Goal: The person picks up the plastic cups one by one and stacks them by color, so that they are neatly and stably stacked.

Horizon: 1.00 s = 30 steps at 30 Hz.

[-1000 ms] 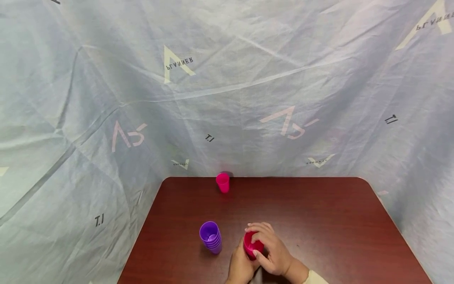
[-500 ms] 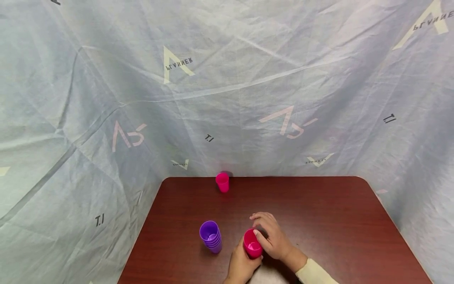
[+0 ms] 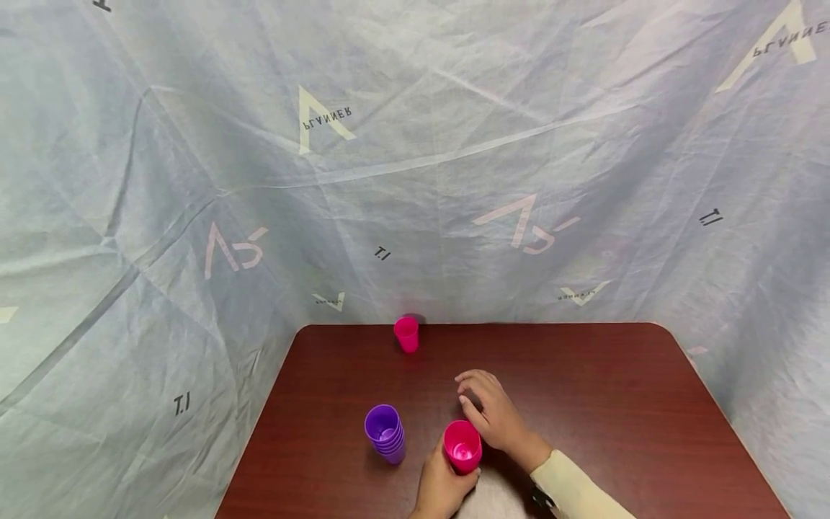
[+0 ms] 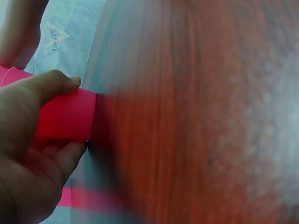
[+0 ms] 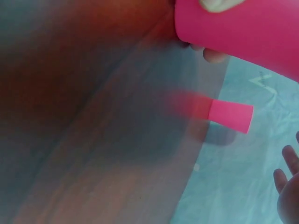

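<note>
My left hand (image 3: 441,484) grips a pink plastic cup (image 3: 463,455) near the front of the table, its mouth facing up. In the left wrist view the thumb lies along one side of the cup (image 4: 70,114) and fingers curl round the other, close to its base. A line near the rim shows there. Just beyond the cup, to its upper right, my right hand (image 3: 498,417) hovers with relaxed, slightly bent fingers and nothing in them. To the left stands a nested stack of purple cups (image 3: 386,437).
Another pink cup (image 3: 407,336) stands upright at the back edge of the brown table (image 3: 551,375); the right wrist view shows this far cup (image 5: 231,115) too. A grey printed sheet (image 3: 441,216) hangs round the back and sides of the table.
My right hand has come off the cup's mouth, where its fingers reached inside, and moved up and away from it. The left hand keeps its grip on the pink cup.
</note>
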Each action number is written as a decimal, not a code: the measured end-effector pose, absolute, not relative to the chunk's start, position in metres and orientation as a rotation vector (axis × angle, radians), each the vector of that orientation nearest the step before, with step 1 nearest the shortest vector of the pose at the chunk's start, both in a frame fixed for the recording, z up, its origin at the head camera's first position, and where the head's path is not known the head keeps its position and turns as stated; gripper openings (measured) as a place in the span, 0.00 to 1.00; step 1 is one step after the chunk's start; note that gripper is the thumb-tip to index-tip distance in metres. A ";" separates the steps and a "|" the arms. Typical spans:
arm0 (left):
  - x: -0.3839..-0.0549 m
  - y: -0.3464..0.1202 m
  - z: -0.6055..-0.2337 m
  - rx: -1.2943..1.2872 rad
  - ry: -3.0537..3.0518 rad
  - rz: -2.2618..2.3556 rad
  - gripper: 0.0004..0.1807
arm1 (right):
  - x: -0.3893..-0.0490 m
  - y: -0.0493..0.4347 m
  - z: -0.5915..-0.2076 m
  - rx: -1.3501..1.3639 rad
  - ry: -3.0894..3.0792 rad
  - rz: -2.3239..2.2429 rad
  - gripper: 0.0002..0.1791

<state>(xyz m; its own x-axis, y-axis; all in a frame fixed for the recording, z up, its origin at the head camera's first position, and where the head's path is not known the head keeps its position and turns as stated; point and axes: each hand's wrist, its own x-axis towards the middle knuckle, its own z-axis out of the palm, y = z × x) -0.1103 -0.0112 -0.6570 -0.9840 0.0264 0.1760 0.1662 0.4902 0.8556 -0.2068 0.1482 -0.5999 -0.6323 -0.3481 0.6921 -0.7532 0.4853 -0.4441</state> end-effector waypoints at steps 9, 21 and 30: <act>-0.109 -0.012 -0.657 -0.143 -2.582 -1.534 0.43 | -0.221 0.135 -0.599 0.909 -2.282 0.961 0.07; -0.111 -0.012 -0.657 -0.170 -2.568 -1.469 0.38 | -0.251 0.122 -0.595 0.973 -2.275 0.842 0.09; -0.112 -0.012 -0.660 -0.188 -2.559 -1.491 0.41 | -0.266 0.124 -0.598 0.936 -2.342 0.814 0.18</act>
<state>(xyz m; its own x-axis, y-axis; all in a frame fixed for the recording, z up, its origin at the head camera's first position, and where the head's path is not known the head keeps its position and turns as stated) -0.1122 -0.0119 -0.6599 -0.9769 0.0212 0.2126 0.1954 0.4910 0.8489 -0.2659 0.1245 -0.5978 -0.6467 -0.4425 0.6213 -0.7324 0.5877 -0.3438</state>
